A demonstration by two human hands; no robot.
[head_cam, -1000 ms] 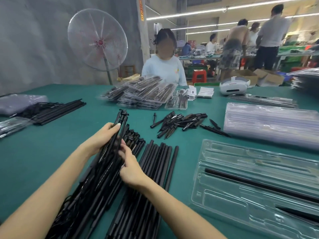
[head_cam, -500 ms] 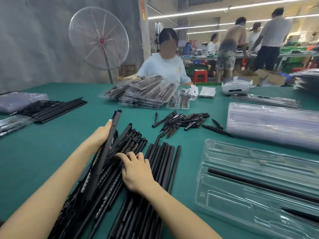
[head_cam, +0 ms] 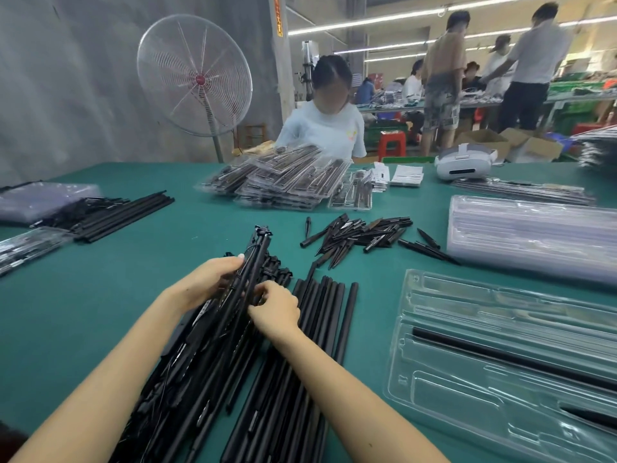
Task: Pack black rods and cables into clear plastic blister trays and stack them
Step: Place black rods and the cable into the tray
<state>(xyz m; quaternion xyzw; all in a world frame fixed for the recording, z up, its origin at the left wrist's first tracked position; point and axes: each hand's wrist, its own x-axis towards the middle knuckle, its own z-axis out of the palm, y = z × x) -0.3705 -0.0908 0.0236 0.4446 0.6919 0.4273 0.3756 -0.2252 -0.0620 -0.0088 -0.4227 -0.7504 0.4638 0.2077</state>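
Note:
A pile of black rods with cables (head_cam: 187, 369) lies on the green table in front of me. My left hand (head_cam: 208, 282) grips one cabled rod (head_cam: 255, 248) lifted at a slant off that pile. My right hand (head_cam: 275, 307) pinches at the same rod just beside the left hand. To their right lie several plain black rods (head_cam: 320, 315) side by side. An open clear blister tray (head_cam: 500, 369) sits at the right with one black rod (head_cam: 507, 359) lying in it.
A stack of empty clear trays (head_cam: 534, 235) lies right of centre. Short black pointed pieces (head_cam: 360, 233) are scattered mid-table. Filled trays (head_cam: 283, 182) are heaped in front of a seated person. More black rods (head_cam: 123, 213) lie at the left, a fan (head_cam: 195, 75) behind.
My right hand lifted off the pile and closed its fingers on the raised rod. My left hand shifted its hold slightly down along that rod.

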